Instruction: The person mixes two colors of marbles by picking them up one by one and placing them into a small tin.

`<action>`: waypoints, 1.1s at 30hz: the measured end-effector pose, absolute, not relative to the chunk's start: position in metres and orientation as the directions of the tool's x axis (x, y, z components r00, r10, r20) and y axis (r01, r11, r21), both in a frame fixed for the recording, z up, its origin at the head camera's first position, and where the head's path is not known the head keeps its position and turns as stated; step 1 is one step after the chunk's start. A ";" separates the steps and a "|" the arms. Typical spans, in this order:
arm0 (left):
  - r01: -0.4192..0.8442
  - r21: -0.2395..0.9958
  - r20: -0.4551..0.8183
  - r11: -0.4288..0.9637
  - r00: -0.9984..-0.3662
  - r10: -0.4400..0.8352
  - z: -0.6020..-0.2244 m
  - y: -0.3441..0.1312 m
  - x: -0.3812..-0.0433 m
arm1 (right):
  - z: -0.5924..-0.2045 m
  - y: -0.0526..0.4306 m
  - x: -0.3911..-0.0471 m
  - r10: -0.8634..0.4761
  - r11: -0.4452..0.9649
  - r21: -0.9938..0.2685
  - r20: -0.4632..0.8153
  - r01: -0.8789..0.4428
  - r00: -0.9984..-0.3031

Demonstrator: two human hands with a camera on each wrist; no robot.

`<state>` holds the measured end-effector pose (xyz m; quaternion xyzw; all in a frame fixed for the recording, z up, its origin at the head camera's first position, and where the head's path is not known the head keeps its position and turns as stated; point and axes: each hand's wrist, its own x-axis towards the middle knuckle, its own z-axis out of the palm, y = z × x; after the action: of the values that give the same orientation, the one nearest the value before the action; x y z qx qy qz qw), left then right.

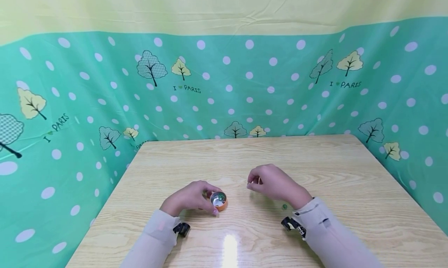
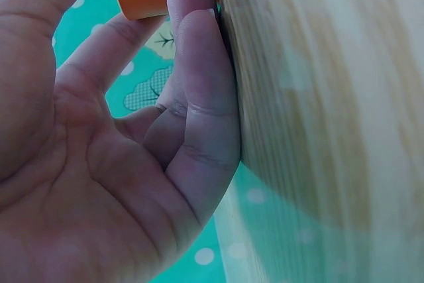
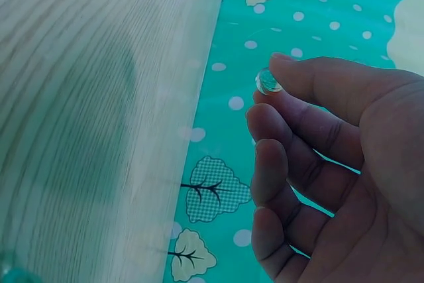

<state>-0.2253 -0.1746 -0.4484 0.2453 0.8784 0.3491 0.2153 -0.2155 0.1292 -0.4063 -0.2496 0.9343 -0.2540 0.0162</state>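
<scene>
My left hand (image 1: 190, 198) grips a small orange cup (image 1: 224, 207) with a silvery inside, thumb on the near side and fingers around the far side. Green marbles (image 1: 221, 198) show in the bottom of the cup, whose mouth faces up. To the right of it, my right hand (image 1: 274, 182) is raised over the table. Between thumb and index fingertip it pinches a clear glass marble (image 3: 267, 81) with a greenish tint; the other fingers curl loosely below. A green marble (image 1: 284, 206) lies on the table by the right wrist.
The pale wood-grain table (image 1: 297, 155) carries a bright light reflection near its front. Behind and to the left hangs a green cloth (image 1: 196, 108) with white dots and printed trees. Both sleeved wrists wear small black cameras (image 1: 182, 229).
</scene>
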 end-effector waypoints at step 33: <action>0.282 0.719 -0.220 0.635 -0.775 0.593 -0.448 -0.174 -0.226 | -0.405 0.096 -0.211 -0.566 0.700 -0.458 0.111 -0.548 -0.817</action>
<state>-0.2260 -0.1743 -0.4479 0.2496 0.8759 0.3464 0.2245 -0.2111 0.0955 -0.4049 -0.3021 0.9218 -0.2422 0.0193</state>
